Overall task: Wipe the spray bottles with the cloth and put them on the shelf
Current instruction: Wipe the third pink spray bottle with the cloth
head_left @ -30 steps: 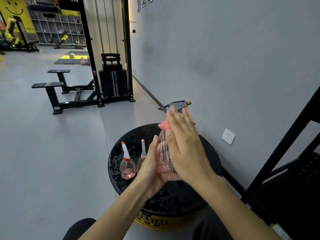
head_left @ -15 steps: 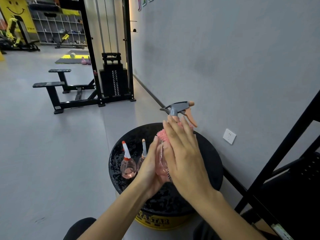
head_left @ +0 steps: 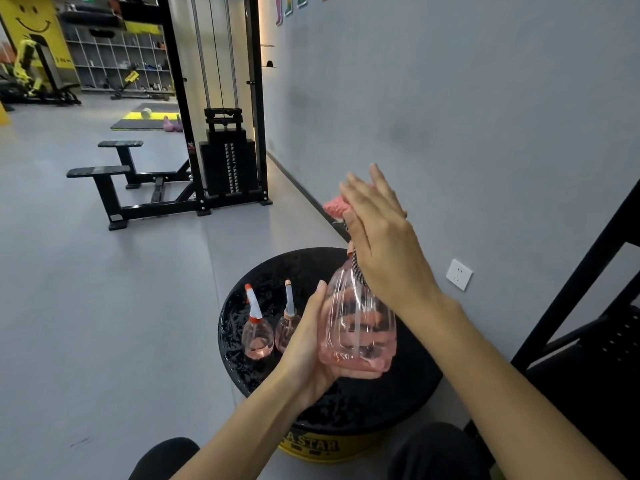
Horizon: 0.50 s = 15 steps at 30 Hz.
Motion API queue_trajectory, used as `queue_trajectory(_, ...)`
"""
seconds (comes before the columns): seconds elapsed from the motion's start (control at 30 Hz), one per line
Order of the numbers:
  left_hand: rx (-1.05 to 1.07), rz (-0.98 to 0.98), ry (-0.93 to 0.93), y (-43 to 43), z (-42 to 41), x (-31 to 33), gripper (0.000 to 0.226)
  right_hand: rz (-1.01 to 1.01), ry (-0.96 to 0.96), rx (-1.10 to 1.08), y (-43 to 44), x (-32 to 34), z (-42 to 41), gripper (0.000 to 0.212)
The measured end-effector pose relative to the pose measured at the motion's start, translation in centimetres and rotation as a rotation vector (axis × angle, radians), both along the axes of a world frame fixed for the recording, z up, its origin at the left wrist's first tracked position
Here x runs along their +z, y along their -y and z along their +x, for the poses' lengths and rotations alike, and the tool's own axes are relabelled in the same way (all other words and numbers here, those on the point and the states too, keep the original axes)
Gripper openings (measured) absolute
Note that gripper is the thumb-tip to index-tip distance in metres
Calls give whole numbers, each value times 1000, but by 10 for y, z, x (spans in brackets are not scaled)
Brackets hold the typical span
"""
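Observation:
A clear pink spray bottle (head_left: 358,323) is held upright above the round black stool top (head_left: 381,393). My left hand (head_left: 308,344) grips its belly and base from the left. My right hand (head_left: 377,233), fingers straight, presses a pink cloth (head_left: 334,207) against the bottle's spray head, which it hides. Two smaller pink spray bottles stand on the stool's left side: one with a white and orange nozzle (head_left: 256,332), one with a grey nozzle (head_left: 287,323). A black shelf frame (head_left: 585,278) rises at the right edge.
The grey wall with a white socket (head_left: 459,274) runs close on the right. A black cable weight machine (head_left: 225,133) with a bench (head_left: 114,181) stands farther back on the grey floor. My knees show at the bottom edge.
My right hand with the cloth has slid up from the bottle's body to its spray head, uncovering the belly. The left hand keeps its hold near the base.

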<state>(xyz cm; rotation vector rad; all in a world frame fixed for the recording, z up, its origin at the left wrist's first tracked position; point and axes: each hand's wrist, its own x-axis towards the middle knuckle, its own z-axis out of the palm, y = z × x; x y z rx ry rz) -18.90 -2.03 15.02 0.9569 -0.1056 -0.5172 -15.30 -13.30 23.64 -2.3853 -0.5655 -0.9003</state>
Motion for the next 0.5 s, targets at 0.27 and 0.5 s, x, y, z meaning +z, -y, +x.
queue_trajectory(0.27, 34, -16, 9, -3, 1, 0, 58, -384, -277, -18, 4, -6, -12, 61)
queue_trajectory(0.5, -40, -51, 73, 2, -4, -3, 61, -409, -330, -81, 13, 11, -1, 58)
